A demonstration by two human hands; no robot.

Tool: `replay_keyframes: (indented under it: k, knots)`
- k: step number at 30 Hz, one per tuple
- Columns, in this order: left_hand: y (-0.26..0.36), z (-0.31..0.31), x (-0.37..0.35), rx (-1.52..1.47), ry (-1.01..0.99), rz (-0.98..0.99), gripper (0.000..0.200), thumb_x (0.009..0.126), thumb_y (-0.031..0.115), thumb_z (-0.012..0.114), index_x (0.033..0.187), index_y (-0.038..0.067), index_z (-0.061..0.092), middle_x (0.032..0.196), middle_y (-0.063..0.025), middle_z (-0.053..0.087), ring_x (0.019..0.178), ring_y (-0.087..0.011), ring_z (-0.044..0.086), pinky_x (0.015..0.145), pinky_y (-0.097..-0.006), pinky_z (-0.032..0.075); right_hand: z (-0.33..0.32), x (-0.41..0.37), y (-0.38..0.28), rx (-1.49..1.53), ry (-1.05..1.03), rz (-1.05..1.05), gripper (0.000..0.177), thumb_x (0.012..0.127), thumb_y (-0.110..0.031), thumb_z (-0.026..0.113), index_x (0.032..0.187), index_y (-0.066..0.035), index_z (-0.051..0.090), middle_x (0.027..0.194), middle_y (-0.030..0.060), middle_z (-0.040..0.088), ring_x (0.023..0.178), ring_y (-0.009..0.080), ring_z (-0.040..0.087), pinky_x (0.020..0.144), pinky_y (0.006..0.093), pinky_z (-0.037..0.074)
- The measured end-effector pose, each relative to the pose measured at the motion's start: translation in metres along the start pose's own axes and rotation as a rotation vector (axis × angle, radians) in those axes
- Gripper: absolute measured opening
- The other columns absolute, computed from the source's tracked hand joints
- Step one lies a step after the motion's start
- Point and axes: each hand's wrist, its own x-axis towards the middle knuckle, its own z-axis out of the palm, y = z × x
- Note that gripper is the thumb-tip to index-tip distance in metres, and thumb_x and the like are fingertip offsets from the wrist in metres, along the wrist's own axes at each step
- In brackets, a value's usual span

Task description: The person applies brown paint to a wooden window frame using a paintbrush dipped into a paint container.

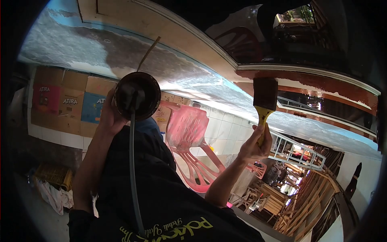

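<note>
In my left hand (115, 115) I hold a round, open paint can (119, 89) with a dark inside, its mouth facing the camera. A thin stick (148, 53) rises beyond its rim. My fingers are wrapped round the can's side, partly hidden behind it. My right hand (256, 145) grips the yellow handle of a wide paintbrush (264, 111), bristles up. Dark bristle tips overlap the lower edge of a window frame (300, 83), where red-brown paint meets a paler strip. Dark glass (322, 48) sits above that frame.
A grey cable (134, 173) hangs before my black shirt. Behind stand a pink plastic chair (187, 129) and flattened cardboard boxes (72, 101) along the tiled wall. A white metal rack (296, 151) and stacked timber (310, 201) are at the right; a yellow crate (54, 174) lies at the left.
</note>
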Motion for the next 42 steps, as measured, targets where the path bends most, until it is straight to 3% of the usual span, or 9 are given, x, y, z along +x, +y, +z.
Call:
replay_keyframes:
  k: [9,16,42]
  knots:
    - [-0.001,0.005,-0.002,-0.014,0.063,0.008,0.045,0.094,0.043,0.039,0.124,0.011,0.049,0.120,-0.0087,0.055,0.106,-0.0216,0.057,0.079,-0.0398,0.054,-0.001,0.003,-0.003,-0.050,0.010,0.035,0.023,0.087,-0.014,0.063,0.097,0.007,0.063,0.075,0.0139,0.065,0.064,0.0161,0.064,0.056,0.0243,0.049]
    - [-0.001,0.006,-0.003,-0.002,-0.009,-0.005,0.044,0.094,0.041,0.040,0.124,0.010,0.048,0.119,-0.0087,0.055,0.107,-0.0213,0.056,0.082,-0.0400,0.053,0.000,0.011,-0.005,-0.112,0.014,-0.017,0.023,0.084,-0.010,0.064,0.096,0.009,0.062,0.072,0.0155,0.066,0.062,0.0170,0.065,0.055,0.0238,0.052]
    - [-0.005,0.007,-0.004,0.020,0.014,-0.012,0.045,0.094,0.044,0.039,0.121,0.009,0.051,0.115,-0.0076,0.057,0.103,-0.0203,0.058,0.079,-0.0376,0.054,-0.017,0.014,-0.008,0.033,-0.014,-0.005,0.022,0.085,-0.011,0.062,0.099,0.007,0.061,0.072,0.0149,0.067,0.063,0.0152,0.065,0.057,0.0222,0.051]
